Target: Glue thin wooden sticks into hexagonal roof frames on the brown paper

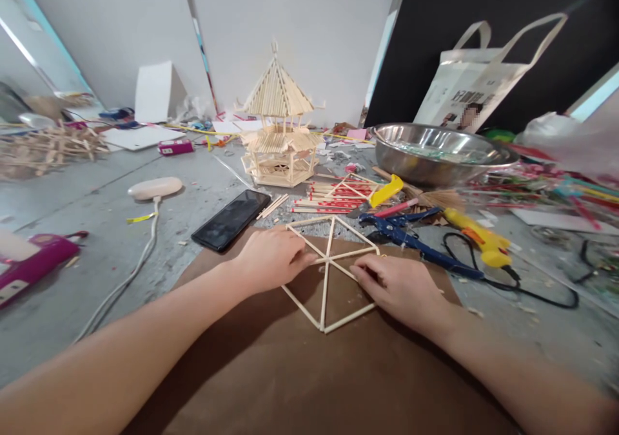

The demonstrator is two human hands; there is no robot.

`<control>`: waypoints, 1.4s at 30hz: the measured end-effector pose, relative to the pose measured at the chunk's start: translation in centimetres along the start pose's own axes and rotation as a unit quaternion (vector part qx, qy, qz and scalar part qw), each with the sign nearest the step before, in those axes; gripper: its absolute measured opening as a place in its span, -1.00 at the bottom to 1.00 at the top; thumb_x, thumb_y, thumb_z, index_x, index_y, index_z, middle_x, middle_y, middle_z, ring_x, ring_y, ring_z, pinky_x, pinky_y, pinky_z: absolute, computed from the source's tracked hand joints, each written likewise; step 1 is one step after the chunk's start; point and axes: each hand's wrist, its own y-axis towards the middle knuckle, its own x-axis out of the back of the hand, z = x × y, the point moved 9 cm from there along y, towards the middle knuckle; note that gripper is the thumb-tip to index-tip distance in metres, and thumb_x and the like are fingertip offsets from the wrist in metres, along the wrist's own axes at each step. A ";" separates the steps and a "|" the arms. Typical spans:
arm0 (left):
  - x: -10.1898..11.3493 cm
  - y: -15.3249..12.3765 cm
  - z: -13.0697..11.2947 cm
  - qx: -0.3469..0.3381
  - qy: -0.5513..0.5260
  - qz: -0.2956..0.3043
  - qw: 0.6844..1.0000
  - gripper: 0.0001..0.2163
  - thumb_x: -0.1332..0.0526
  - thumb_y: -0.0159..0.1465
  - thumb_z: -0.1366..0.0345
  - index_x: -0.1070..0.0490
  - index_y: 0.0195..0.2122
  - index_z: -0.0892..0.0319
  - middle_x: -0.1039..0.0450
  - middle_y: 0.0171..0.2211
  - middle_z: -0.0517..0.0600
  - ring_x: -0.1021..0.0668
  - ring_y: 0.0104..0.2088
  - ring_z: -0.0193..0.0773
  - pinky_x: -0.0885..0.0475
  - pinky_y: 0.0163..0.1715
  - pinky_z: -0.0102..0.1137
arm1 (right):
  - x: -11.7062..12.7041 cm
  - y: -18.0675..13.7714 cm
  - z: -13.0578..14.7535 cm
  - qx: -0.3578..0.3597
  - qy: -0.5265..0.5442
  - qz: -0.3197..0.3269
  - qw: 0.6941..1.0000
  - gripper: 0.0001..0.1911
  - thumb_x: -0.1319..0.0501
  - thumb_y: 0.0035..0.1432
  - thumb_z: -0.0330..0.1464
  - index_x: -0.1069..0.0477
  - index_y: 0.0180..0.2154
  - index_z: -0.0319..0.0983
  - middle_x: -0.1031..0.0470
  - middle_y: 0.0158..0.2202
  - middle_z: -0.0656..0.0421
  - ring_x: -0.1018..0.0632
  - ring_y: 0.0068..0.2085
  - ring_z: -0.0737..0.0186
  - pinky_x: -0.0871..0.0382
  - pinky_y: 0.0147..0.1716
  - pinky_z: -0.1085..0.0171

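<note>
A hexagonal frame of thin wooden sticks [325,293], with spokes meeting at its middle, lies on a brown sheet [271,370]. My left hand [271,259] grips the frame's left side with its fingers curled in, hiding that corner. On the opposite side, my right hand [403,288] pinches the frame near its right corner, where a spoke runs under the fingertips. Behind the frame stands a pagoda model of pale sticks [278,142] with a pointed roof. Red-tipped matchsticks [333,193] lie in a pile between the model and the frame.
A black phone [231,219] lies beyond my left hand. To the right are blue pliers [411,235], a yellow-handled cutter [387,191], a yellow glue gun [478,236] with a black cord, and a steel basin [435,158]. A white corded device [155,188] sits at left.
</note>
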 end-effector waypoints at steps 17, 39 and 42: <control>0.0 0.5 9.6 0.182 0.115 -0.101 0.971 -0.75 0.00 0.13 0.16 -0.41 -0.45 0.15 -0.36 -0.28 0.05 -0.25 -0.15 -0.07 -0.12 -0.25 -0.22 | 0.3 0.1 -0.7 -0.019 0.029 -0.038 0.999 -0.71 0.08 0.11 -0.26 -0.36 -0.44 -0.18 -0.48 -0.48 0.25 -0.47 -0.43 0.32 -0.14 -0.52 0.39; 3.5 -0.3 5.6 0.128 -0.005 -0.160 0.979 -0.81 -0.01 0.13 0.26 -0.37 -0.48 0.18 -0.39 -0.28 -0.04 -0.32 -0.25 -0.23 -0.19 -0.24 -0.32 | 1.7 -0.2 -0.9 -0.017 0.073 -0.109 0.991 -0.74 0.07 0.12 -0.29 -0.30 -0.22 -0.21 -0.46 -0.41 0.22 -0.45 -0.43 0.34 -0.20 -0.48 0.39; 3.3 -0.3 1.7 0.034 -0.084 -0.121 0.989 -0.82 -0.01 0.15 0.28 -0.34 -0.50 0.20 -0.39 -0.38 -0.08 -0.34 -0.37 -0.36 -0.22 -0.26 -0.43 | 2.6 -0.5 -0.2 0.013 0.066 -0.156 0.985 -0.65 0.08 0.12 -0.36 -0.14 -0.02 -0.24 -0.43 -0.28 0.17 -0.45 -0.36 0.34 -0.21 -0.41 0.39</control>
